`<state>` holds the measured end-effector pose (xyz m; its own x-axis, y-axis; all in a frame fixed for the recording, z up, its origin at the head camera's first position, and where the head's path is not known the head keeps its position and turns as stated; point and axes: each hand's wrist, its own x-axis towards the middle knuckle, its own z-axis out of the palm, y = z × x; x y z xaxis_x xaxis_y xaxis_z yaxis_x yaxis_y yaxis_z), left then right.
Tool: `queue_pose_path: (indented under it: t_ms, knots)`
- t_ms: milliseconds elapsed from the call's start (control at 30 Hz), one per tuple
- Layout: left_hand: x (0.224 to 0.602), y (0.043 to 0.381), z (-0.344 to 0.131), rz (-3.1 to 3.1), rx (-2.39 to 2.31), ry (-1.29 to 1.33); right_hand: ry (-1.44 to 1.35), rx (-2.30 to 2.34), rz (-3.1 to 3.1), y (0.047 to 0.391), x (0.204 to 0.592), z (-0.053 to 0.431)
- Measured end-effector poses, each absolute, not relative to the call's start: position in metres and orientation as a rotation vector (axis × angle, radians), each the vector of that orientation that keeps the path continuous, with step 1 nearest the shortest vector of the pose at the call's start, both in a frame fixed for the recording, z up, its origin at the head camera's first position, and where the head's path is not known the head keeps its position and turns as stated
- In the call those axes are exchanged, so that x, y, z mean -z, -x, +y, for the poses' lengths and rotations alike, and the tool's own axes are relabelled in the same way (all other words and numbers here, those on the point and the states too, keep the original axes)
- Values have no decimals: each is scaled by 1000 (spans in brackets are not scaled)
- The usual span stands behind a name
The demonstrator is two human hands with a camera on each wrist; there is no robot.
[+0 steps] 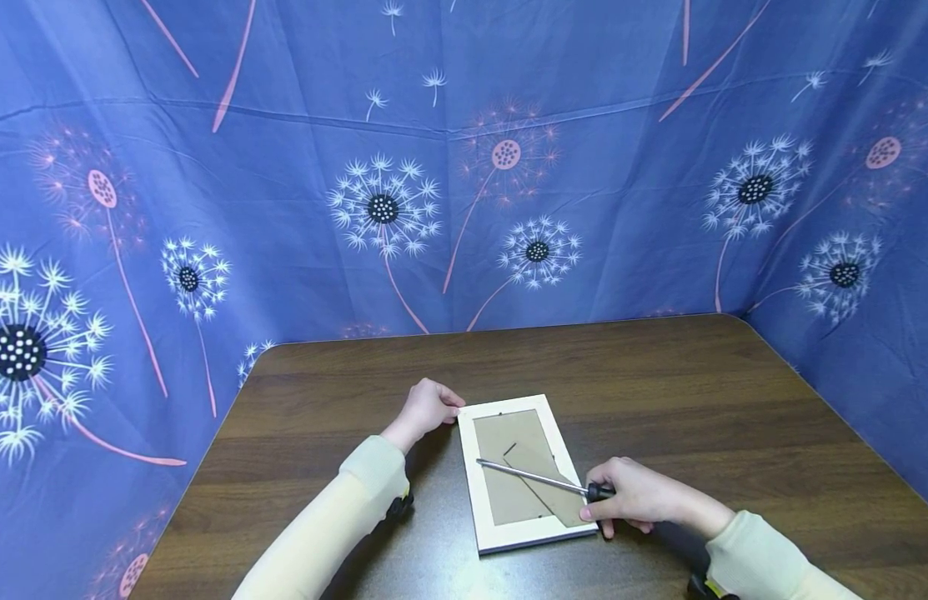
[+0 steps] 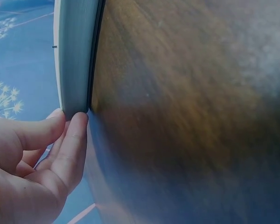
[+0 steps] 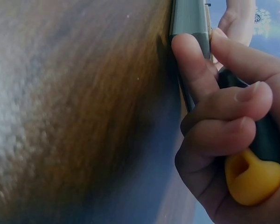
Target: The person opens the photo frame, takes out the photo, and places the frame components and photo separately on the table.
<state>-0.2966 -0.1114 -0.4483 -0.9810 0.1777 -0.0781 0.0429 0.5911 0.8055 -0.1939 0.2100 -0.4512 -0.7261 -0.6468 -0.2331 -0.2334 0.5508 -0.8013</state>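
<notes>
A white picture frame (image 1: pixel 474 500) lies back side up on the table, its brown backing board (image 1: pixel 501 500) and stand flap (image 1: pixel 542 467) showing. At its far left corner my left hand (image 1: pixel 426 406) pinches the edge between thumb and fingers; the left wrist view shows the fingertips (image 2: pixel 78 122) at the frame's side. My right hand (image 1: pixel 636 493) grips a screwdriver (image 1: pixel 534 477) whose metal shaft lies across the back of the frame in the head view. Its black and yellow handle (image 3: pixel 254 179) sits in the palm, while thumb and index finger pinch the near right corner.
The frame is on a dark wood-grain table (image 1: pixel 343 375). A blue cloth (image 1: pixel 298 250) printed with dandelions hangs behind the table and along both sides. Small dark metal tabs (image 1: pixel 554 457) stand at the inner edge of the frame.
</notes>
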Motion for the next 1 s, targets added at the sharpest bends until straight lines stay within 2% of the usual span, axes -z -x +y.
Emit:
queue_pose_path:
  t_ms: [1000]
  knots:
    - [444,307,-108,2608,-1345,-193,933,1046,2357,187,450,200]
